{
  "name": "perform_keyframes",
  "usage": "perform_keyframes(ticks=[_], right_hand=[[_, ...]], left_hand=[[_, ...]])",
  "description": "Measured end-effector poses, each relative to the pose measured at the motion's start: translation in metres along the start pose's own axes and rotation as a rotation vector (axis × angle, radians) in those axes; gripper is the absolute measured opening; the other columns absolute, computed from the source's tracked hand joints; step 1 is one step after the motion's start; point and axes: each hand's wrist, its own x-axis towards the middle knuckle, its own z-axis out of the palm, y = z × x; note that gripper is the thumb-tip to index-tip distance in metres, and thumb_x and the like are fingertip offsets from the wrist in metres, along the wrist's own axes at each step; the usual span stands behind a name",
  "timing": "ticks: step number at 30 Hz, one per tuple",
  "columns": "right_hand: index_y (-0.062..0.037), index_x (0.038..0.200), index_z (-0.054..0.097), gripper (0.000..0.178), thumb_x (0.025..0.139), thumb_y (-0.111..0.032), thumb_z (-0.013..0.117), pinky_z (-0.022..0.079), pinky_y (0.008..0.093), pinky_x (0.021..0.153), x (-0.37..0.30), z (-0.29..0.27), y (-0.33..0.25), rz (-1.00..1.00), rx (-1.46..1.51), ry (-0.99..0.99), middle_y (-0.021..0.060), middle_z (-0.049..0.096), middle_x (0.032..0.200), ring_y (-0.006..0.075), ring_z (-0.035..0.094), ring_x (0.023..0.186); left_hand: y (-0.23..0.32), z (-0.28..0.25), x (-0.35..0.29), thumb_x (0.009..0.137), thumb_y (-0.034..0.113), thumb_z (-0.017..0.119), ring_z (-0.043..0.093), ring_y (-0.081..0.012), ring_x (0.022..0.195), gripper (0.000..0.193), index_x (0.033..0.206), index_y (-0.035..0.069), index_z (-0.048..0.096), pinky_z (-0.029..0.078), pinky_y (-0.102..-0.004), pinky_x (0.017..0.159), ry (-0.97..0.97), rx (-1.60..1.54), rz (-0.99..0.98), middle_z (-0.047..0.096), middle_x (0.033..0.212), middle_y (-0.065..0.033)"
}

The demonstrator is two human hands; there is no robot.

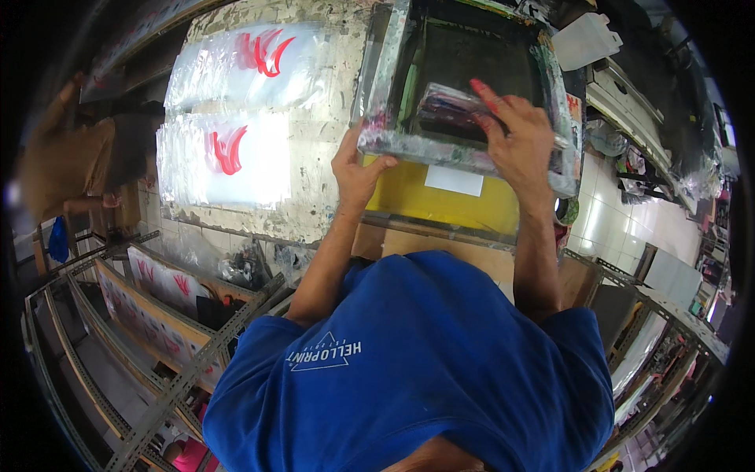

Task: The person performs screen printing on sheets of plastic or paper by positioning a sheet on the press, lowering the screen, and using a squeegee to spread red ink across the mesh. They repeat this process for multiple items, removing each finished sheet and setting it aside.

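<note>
I'm watching a squeegee sitting inside a screen frame at one o'clock.
My right hand is gripping its three-o'clock end, index finger extending; my left hand is clasping the frame's eight-o'clock corner; red-marked sheets are lying at ten.

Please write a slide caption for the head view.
Left grip on a stained frame, right grip on a flat tool, red-printed sheets at left.

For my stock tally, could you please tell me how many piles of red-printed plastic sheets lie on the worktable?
2: a far pile and a near pile, both on the worktable left of the screen-printing frame, which may hide others.
</note>
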Motion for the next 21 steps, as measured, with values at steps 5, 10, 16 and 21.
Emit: perform_keyframes(ticks=[5, 10, 16, 21], right_hand=[[-0.0271, 0.134, 0.063, 0.06, 0.076, -0.02, 0.079, 0.041, 0.0442, 0.087, -0.043, 0.066, 0.032, 0.018, 0.02, -0.187, 0.0083, 0.064, 0.094, 0.0318, 0.059, 0.09], [-0.0254, 0.137, 0.057, 0.076, 0.065, -0.018, 0.081, 0.032, 0.0488, 0.094, -0.051, 0.086, 0.03, 0.101, -0.148, -0.376, 0.0051, 0.055, 0.11, 0.0258, 0.05, 0.109], [-0.0248, 0.132, 0.061, 0.071, 0.063, -0.019, 0.079, 0.032, 0.0482, 0.092, 0.015, 0.124, 0.095, 0.025, -0.182, -0.109, 0.0035, 0.058, 0.11, 0.0257, 0.051, 0.107], [-0.026, 0.135, 0.059, 0.071, 0.067, -0.024, 0.079, 0.031, 0.0492, 0.093, 0.092, 0.144, 0.157, -0.003, -0.243, -0.043, 0.0025, 0.059, 0.114, 0.026, 0.052, 0.111]], left_hand=[[-0.045, -0.013, -0.02, 0.058, 0.024, 0.091, 0.051, -0.0364, 0.118, 0.076, 0.125, -0.001, 0.065, 0.039, -0.0454, 0.103, 0.002, 0.567, 0.298, 0.057, 0.131, -0.0177], [-0.047, -0.018, -0.023, 0.063, 0.036, 0.087, 0.045, -0.0367, 0.122, 0.067, 0.114, -0.004, 0.069, 0.036, -0.0473, 0.103, -0.01, 0.837, 0.289, 0.052, 0.141, -0.0168], [-0.04, -0.017, -0.028, 0.069, 0.039, 0.083, 0.039, -0.039, 0.126, 0.066, 0.115, -0.007, 0.068, 0.031, -0.0489, 0.105, -0.029, 0.856, 0.251, 0.046, 0.145, -0.021], [-0.038, -0.016, -0.028, 0.068, 0.038, 0.084, 0.038, -0.0391, 0.128, 0.069, 0.118, -0.007, 0.067, 0.031, -0.0492, 0.106, -0.053, 0.847, 0.204, 0.045, 0.146, -0.0213]])
